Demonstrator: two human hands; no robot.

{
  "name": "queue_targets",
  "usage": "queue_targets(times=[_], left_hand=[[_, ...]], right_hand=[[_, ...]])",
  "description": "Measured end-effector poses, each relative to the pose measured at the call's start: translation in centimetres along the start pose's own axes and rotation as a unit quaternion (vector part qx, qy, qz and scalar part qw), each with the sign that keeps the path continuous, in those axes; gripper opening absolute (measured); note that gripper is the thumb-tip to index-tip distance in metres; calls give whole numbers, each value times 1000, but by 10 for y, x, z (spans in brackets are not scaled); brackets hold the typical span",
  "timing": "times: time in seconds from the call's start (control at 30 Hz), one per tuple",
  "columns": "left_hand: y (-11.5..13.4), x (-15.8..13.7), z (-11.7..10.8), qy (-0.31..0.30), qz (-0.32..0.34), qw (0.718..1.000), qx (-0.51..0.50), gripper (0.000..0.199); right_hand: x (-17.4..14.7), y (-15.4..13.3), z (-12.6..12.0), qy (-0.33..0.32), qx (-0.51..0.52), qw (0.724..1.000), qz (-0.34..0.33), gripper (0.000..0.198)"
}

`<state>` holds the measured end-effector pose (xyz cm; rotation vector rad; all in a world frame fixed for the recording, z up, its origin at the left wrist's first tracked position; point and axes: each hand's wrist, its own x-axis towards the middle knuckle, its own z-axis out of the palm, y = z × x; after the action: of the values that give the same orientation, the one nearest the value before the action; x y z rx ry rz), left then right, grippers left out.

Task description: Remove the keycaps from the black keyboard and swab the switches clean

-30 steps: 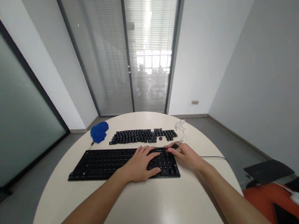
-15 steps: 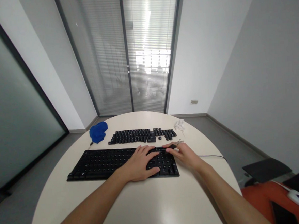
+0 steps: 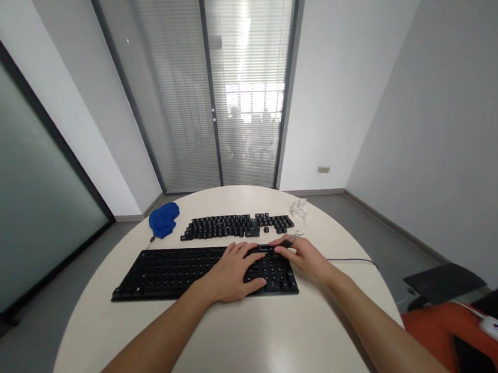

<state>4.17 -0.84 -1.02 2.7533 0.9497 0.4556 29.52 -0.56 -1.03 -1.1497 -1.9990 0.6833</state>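
Note:
A black keyboard (image 3: 170, 273) lies across the middle of the table, with rows of bare key posts where caps are off. My left hand (image 3: 233, 274) rests flat on its right-hand half, fingers spread. At the keyboard's upper right corner, my right hand (image 3: 301, 256) pinches a small black keycap puller (image 3: 286, 243) whose thin metal wires point up and away from the keys. Its other end is by the number-pad side, close to the left fingertips; the exact contact is too small to tell. Behind the keyboard, loose black keycaps (image 3: 218, 227) sit in rows.
A blue cloth (image 3: 164, 219) and a small brush-like item (image 3: 152, 239) lie at the left. Crumpled white tissue (image 3: 299, 208) sits at the back right. A cable (image 3: 352, 259) runs off the round table's right edge. An orange chair (image 3: 434, 332) holds a phone and a white device.
My right hand and the puller have shifted very slightly to the left. The left hand and keyboard have not moved.

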Motion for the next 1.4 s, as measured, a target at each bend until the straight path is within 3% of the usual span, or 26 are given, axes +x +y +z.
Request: queue_targets(times=[0.5,0.73,0.9,1.07,1.4], left_hand=[[-2,0,3,6,2,1000,-8,58],[0,0,2,5,1,1000,-4,57],[0,0,1,8,4,1000,-6,57],[0,0,1,4,0,1000,-1,58],[2,0,-1,1,1,1000,-4,58]], right_hand=[[0,2,2,5,-8,999,42,33],[-3,-3,-4,67,-44,997,13,35],[-5,-10,-11,-16,-157,986,-55,28],[-6,-12,-9,-74,-178,977,-86,17],[-6,-15,-6,-89,-199,974,-60,26]])
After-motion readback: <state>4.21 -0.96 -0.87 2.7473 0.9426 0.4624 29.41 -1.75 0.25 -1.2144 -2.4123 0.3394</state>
